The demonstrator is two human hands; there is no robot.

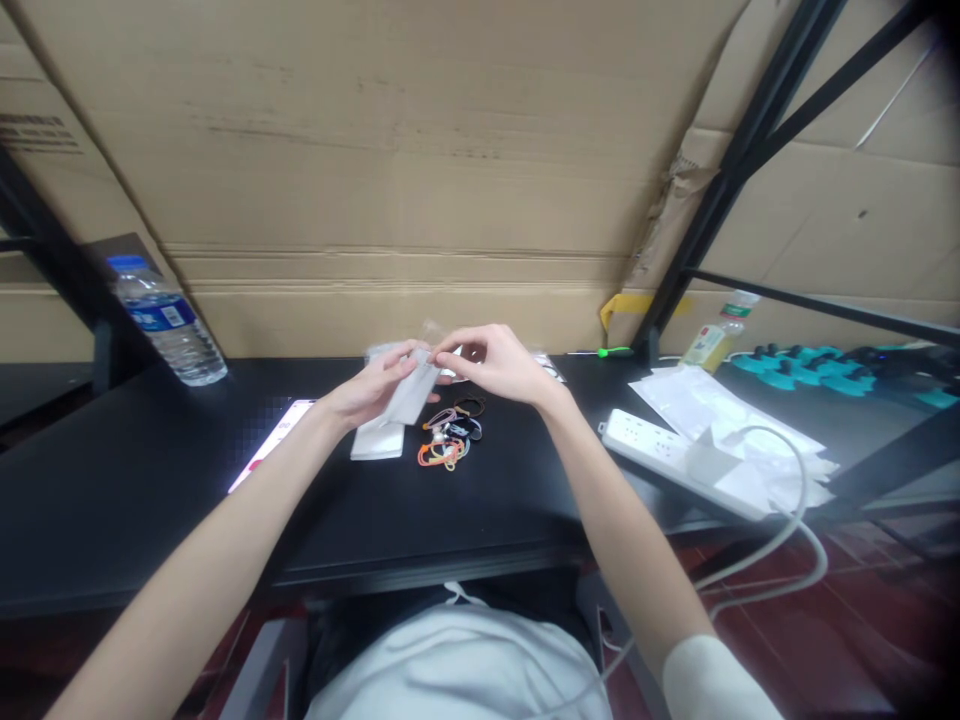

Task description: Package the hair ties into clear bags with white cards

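Note:
In the head view, a small clear plastic bag point(412, 396) with something white in it is held up above the table. My left hand point(379, 385) is closed on its left side, thumb on top. The fingers of my right hand point(493, 362) pinch its upper end. Just below lies a small pile of coloured elastic hair ties point(448, 452), with orange, black and purple ones among them. A white card-like stack point(377, 442) rests on the table beside the pile, under my left hand. Behind my hands, more clear plastic is partly hidden.
On the black table point(487, 515), a lit phone point(274, 440) lies by my left forearm, and a water bottle point(169, 320) stands at the far left. A white power strip point(675, 458), papers point(720, 410) and a second bottle point(720, 335) are at right. Cardboard point(405, 180) stands behind.

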